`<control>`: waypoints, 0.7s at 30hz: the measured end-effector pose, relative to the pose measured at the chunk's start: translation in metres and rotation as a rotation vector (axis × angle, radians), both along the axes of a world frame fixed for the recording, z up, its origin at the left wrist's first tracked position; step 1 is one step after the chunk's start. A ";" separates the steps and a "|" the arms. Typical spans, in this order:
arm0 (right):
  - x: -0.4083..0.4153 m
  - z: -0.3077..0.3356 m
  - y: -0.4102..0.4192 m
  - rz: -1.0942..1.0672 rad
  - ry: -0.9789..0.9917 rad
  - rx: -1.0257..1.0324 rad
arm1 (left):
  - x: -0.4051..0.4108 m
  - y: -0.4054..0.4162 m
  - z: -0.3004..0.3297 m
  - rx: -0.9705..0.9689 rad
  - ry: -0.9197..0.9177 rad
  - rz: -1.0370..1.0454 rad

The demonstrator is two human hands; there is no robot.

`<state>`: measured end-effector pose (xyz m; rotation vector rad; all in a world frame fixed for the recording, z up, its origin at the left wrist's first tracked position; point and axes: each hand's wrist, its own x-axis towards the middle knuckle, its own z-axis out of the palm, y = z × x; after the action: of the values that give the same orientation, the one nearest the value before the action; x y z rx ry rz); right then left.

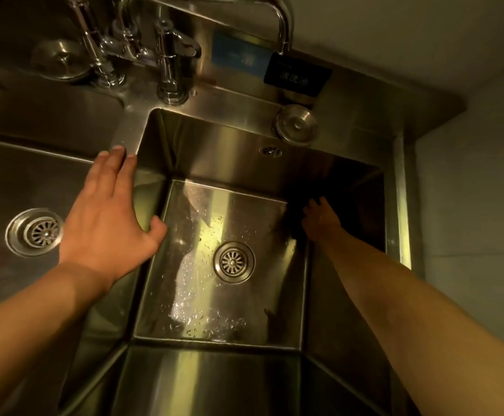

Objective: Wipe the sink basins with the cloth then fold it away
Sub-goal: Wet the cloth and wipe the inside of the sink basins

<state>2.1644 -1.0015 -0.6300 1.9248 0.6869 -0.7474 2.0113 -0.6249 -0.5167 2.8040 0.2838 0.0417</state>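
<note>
Reaching deep into the right basin point(229, 310), the right hand point(319, 216) presses a dark cloth point(294, 211) against the shadowed far-right corner; whether its grip curls round the cloth, I cannot tell. The left hand point(106, 217) lies flat, fingers straight, on the divider point(127, 127) between the 2 basins. Water beads surround the drain point(234, 262).

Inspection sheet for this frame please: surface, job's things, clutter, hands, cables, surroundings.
Surface: steel right basin, water drops on its floor; left basin beside it.
Job's things: cloth not discernible; dark patch at the right hand.
Clutter: drain plug on the back ledge.
Hands: left hand flat on the divider; right hand low against the right wall, in shadow.
Cables: nothing seen.
Surroundings: faucets, dark sign, wall.
</note>
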 end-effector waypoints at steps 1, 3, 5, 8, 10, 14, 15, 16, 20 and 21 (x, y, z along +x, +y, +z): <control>-0.005 0.001 -0.003 -0.001 0.004 -0.012 | 0.000 0.000 0.001 0.003 -0.002 -0.003; -0.019 0.000 -0.004 -0.012 0.044 -0.034 | 0.001 -0.001 0.001 -0.003 -0.004 -0.006; -0.038 -0.005 -0.001 -0.035 0.093 -0.064 | 0.001 -0.002 0.000 -0.014 -0.002 -0.002; -0.088 -0.015 0.001 -0.038 0.191 -0.134 | 0.000 0.000 0.000 -0.014 -0.004 -0.006; -0.127 -0.023 -0.002 -0.055 0.248 -0.156 | 0.000 0.001 -0.002 -0.039 -0.011 -0.022; -0.207 -0.027 -0.007 -0.137 0.370 -0.135 | 0.001 0.002 -0.005 -0.005 -0.019 -0.035; -0.223 -0.025 -0.008 -0.150 0.406 -0.138 | 0.001 0.001 -0.005 0.009 -0.024 -0.038; -0.236 -0.024 -0.009 -0.173 0.440 -0.143 | 0.001 0.001 -0.004 0.009 -0.029 -0.038; -0.239 -0.015 -0.007 -0.202 0.509 -0.140 | 0.001 -0.001 -0.005 -0.047 -0.045 -0.010; -0.233 -0.013 -0.006 -0.187 0.519 -0.136 | 0.002 -0.001 -0.006 -0.063 -0.056 0.003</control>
<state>1.9312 -1.0077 -0.6429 1.6936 0.7454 -1.4032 2.0132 -0.6262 -0.5227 2.7347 0.2707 0.1102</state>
